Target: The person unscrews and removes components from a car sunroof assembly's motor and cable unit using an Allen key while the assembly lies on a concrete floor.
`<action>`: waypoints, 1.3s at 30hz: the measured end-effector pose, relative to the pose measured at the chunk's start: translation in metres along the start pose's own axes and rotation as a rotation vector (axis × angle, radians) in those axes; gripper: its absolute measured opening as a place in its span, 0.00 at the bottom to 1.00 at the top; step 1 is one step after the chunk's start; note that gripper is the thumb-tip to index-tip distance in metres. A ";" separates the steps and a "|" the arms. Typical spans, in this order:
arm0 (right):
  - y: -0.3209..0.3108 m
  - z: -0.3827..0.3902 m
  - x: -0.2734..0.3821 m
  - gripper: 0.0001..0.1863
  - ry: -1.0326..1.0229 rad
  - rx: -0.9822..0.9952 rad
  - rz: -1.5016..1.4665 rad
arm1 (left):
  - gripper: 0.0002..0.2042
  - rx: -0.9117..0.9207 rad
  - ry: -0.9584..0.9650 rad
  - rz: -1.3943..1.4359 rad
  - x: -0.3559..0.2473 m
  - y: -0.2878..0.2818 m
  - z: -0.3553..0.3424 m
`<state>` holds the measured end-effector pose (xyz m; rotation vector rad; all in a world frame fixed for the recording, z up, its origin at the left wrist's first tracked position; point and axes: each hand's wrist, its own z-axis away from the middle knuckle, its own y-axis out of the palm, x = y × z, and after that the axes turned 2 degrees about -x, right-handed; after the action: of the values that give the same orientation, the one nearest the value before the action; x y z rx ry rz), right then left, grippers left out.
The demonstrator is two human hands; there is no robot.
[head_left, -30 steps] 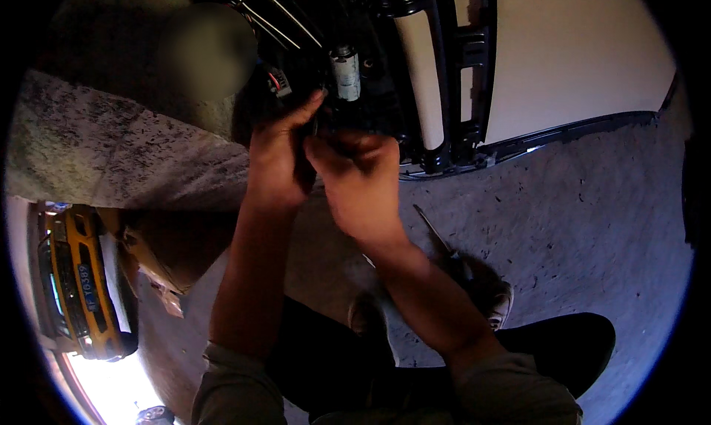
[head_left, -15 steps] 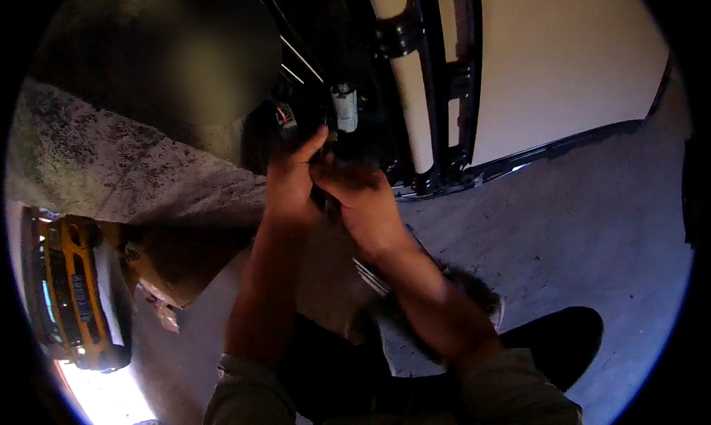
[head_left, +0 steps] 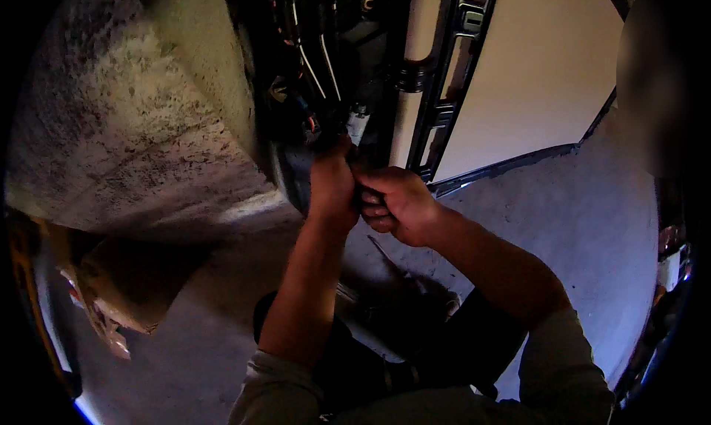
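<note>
My left hand (head_left: 332,184) reaches into a dark recess, its fingers closed and mostly hidden behind the thumb and palm. Against it, my right hand (head_left: 400,203) is curled, with thumb and forefinger pinched at the left hand's side. Whatever sits between the fingers is too dark and small to make out. Just beyond the fingertips is a whitish cylindrical part (head_left: 358,124). Dark wiring (head_left: 309,119) with an orange-red spot lies to its left, and pale thin strips (head_left: 308,68) run up the recess.
On the right stands a beige panel (head_left: 533,84) edged by a black slotted frame (head_left: 446,92). A rough, mottled grey surface (head_left: 133,129) fills the left. Below it sits a brown cardboard box (head_left: 141,284) on the grey concrete floor (head_left: 207,351). Assorted items line the far right edge.
The view has shifted, so the recess and panel appear further left at the top. My hands stay together by the whitish part; the right hand has turned, showing its curled fingers.
</note>
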<state>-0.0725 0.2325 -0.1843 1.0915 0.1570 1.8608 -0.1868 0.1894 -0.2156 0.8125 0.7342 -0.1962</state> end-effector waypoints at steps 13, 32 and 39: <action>-0.004 -0.003 0.014 0.15 0.106 -0.076 0.333 | 0.12 0.034 -0.094 0.204 0.009 -0.012 -0.005; 0.046 0.009 0.055 0.15 0.029 -0.244 0.781 | 0.11 0.157 -0.118 0.577 0.010 0.003 -0.001; 0.037 0.015 0.016 0.27 0.081 -0.006 0.068 | 0.11 0.355 -0.277 0.415 0.004 -0.033 -0.022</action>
<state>-0.0884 0.2199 -0.1468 1.0300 0.1625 1.9665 -0.2096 0.1834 -0.2475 1.2284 0.2595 -0.0616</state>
